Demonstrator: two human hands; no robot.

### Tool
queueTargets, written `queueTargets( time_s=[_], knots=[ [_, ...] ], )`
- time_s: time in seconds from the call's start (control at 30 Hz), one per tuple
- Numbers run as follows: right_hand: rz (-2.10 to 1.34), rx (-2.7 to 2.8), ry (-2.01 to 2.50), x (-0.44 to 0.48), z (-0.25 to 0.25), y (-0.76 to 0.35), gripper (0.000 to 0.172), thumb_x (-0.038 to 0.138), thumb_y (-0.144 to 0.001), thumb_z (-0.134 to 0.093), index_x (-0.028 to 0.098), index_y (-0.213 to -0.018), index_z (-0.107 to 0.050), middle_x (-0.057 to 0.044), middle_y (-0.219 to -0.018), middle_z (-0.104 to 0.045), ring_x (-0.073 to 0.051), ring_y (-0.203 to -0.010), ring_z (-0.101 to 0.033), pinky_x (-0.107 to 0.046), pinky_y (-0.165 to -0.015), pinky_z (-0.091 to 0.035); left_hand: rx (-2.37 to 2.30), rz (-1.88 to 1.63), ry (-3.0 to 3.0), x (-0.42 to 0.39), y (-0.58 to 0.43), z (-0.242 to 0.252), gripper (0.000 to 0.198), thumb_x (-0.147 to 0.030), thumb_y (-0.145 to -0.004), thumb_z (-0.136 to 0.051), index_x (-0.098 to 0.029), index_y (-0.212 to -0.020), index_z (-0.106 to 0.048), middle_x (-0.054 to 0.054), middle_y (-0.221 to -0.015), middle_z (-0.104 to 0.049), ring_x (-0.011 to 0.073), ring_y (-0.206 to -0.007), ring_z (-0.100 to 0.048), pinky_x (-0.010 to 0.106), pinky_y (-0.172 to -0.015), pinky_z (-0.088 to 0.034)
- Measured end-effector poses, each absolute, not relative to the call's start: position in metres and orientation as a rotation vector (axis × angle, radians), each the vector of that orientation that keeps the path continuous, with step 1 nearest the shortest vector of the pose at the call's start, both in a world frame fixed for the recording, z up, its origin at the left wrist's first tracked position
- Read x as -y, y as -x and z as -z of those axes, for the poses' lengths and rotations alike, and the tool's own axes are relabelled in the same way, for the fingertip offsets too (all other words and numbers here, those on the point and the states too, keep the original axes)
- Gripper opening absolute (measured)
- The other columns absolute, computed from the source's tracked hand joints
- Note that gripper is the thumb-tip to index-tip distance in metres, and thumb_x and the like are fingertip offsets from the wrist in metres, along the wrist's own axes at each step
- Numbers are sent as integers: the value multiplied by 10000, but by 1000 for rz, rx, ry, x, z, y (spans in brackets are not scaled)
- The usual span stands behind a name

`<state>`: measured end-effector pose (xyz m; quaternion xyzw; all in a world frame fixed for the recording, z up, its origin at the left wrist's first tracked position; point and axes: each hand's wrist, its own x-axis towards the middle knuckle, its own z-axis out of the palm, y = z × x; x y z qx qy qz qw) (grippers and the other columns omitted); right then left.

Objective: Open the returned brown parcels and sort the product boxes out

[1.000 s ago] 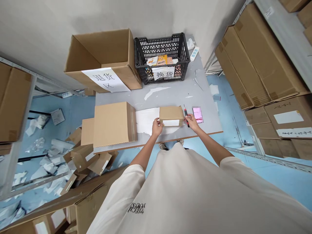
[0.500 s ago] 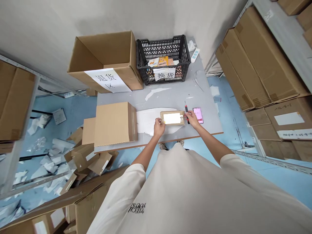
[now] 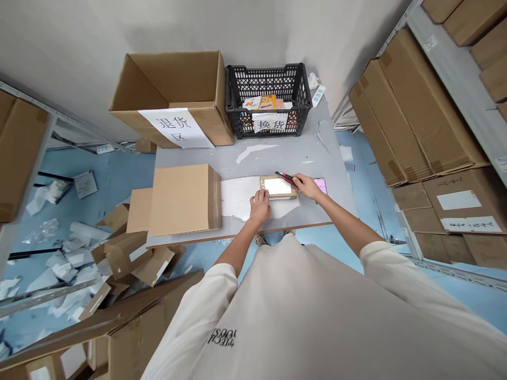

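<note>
On the white sheet (image 3: 240, 198) spread over the table lies a small cardboard box (image 3: 292, 194) with a bright white label on top. My left hand (image 3: 260, 205) grips its near left corner, fingers bent over the edge. In my right hand (image 3: 307, 188) is a red and black utility knife (image 3: 285, 178), its tip pointing left above the box's far edge. The hand covers the knife's rear end. Whether the blade touches the box, I cannot tell. A phone with a pink screen (image 3: 321, 184) lies partly behind my right wrist.
A large closed carton (image 3: 182, 200) stands left on the table (image 3: 273, 153). Behind are an open carton (image 3: 222, 97) and a black crate (image 3: 299, 119) holding small packets. Cartons (image 3: 420, 105) fill the right shelf. Flattened boxes (image 3: 129, 250) and paper scraps litter the floor at left.
My right hand has lifted the utility knife from beside the small box and swung its tip left over it. My left hand has shifted slightly right, its fingers now over the corner.
</note>
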<state>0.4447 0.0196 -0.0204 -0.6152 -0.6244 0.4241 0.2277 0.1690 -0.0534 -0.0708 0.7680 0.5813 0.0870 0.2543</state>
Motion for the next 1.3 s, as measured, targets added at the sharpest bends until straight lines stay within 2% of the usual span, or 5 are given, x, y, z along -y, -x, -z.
queueTargets(
  time_s=[0.2, 0.53, 0.83, 1.1, 1.3],
  knots=[
    [-1067, 2192, 1612, -37, 11, -421, 371, 475, -1075, -622, 284, -1257, -884, -62, -1293, -857, -326, -1185, -764, -402, -1041, -550, -1541, -289, -2130, 59, -170, 68, 832, -94, -919, -496, -157, -1745, -414, 250, -1785, -438, 386, -1699, -333, 665, -1345, -201],
    [-1011, 2364, 1664, -55, 18, -397, 345, 561, -1048, -701, 333, -1193, -916, -56, -1161, -883, -314, -1079, -775, -367, -924, -538, -1472, -364, -2102, 63, -163, 77, 872, -100, -899, -534, -205, -1758, -432, 197, -1811, -434, 378, -1718, -323, 655, -1370, -200],
    [-1004, 2456, 1626, -61, 12, -392, 347, 526, -1054, -677, 324, -1211, -912, -62, -1153, -882, -312, -1035, -760, -365, -870, -512, -1449, -351, -2124, 65, -158, 76, 859, -85, -900, -525, -186, -1749, -436, 200, -1830, -399, 363, -1734, -295, 656, -1386, -177],
    [-967, 2583, 1693, -69, 1, -376, 329, 488, -1068, -645, 302, -1094, -915, -84, -978, -863, -295, -959, -749, -359, -826, -486, -1422, -366, -2131, 61, -156, 77, 815, -122, -905, -555, -175, -1716, -490, 216, -1822, -404, 386, -1732, -299, 651, -1396, -162],
    [-882, 2787, 1839, -72, -25, -358, 361, 434, -1120, -570, 265, -1138, -888, -123, -1132, -861, -301, -1050, -762, -352, -848, -493, -1464, -109, -2259, 62, -157, 71, 851, -125, -944, -523, -182, -1779, -374, 178, -1877, -309, 339, -1761, -230, 626, -1404, -173]
  ],
)
